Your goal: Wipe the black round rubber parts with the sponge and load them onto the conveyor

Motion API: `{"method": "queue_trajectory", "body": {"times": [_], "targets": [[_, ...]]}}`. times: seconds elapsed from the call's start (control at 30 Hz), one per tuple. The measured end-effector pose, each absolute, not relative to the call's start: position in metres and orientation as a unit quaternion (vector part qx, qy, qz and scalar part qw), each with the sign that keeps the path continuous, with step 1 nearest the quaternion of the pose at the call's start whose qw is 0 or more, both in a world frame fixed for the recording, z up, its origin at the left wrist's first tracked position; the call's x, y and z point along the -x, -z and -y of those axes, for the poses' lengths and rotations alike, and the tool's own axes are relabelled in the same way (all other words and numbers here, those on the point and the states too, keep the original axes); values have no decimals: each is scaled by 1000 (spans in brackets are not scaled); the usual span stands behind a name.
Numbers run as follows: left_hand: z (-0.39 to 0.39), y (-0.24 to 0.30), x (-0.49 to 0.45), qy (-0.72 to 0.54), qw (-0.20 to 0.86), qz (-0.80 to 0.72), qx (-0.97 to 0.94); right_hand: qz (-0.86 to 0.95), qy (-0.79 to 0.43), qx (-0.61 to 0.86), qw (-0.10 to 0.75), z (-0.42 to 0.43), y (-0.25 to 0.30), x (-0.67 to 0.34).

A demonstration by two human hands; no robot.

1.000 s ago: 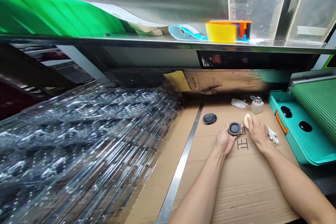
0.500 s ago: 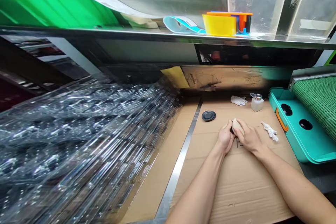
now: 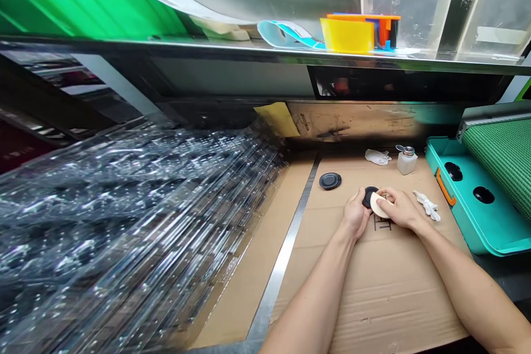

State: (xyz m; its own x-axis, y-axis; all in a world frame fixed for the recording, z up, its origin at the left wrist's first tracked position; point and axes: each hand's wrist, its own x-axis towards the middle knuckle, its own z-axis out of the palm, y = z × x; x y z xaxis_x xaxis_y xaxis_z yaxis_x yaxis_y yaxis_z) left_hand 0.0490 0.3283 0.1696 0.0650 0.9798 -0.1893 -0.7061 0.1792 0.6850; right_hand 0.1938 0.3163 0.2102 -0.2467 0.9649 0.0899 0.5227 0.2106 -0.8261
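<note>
My left hand [image 3: 355, 213] holds a round black rubber-like disc [image 3: 369, 197] on its fingers, with the disc's right part hidden. My right hand [image 3: 400, 210] grips a cream cosmetic-style sponge pad [image 3: 379, 205] and presses it against the disc's face. Both hands are close together over a corrugated cardboard sheet [image 3: 385, 287] marked with a printed character. A second black disc [image 3: 330, 181] lies flat on the cardboard, beyond my left hand.
A pump dispenser bottle [image 3: 407, 161], a white cloth [image 3: 377, 157] and a white glove [image 3: 426, 205] lie on the cardboard. To the right stands a teal tray [image 3: 468, 204]. A stack of clear plastic sheets [image 3: 133, 221] fills the left, past a metal strip [image 3: 284, 249].
The sponge pad has moved across the held disc, first covering it, and now sits on its right part. The view has tilted slightly, shifting the scene upward.
</note>
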Motion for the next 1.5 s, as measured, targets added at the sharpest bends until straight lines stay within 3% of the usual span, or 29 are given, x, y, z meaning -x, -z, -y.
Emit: {"method": "queue_trajectory", "body": {"times": [0.13,0.23,0.47,0.57,0.77,0.9,1.1,1.23,1.3,1.37,1.5], "targets": [[-324,-168,-53,-596,693,-314,-259,670,-433,489,354,-318,-202,-189],[-324,-169,-52,-598,696,-310,-249,688,-458,474,304,-322,-198,-195],[-324,-169,-55,-592,696,-332,-234,718,-152,623,272,-321,-206,-202],[-325,-172,-51,-586,709,-340,-195,711,-103,652,240,-323,-204,-201],[-330,-184,-30,-574,764,-282,-90,682,-114,668,275,-331,-197,-212],[-327,-187,-24,-561,787,-237,-94,732,-99,642,205,-325,-200,-207],[-325,-192,-24,-540,815,-195,-76,699,50,702,128,-321,-230,-228],[-325,-195,-27,-521,824,-210,-72,664,-11,748,-11,-327,-239,-254],[-325,-196,-29,-517,827,-210,-67,674,-49,736,-42,-331,-236,-260],[-324,-197,-30,-517,828,-209,-60,695,-51,717,-8,-334,-231,-259],[-321,-201,-32,-489,842,-222,-60,763,-64,610,202,-334,-226,-242]]}}
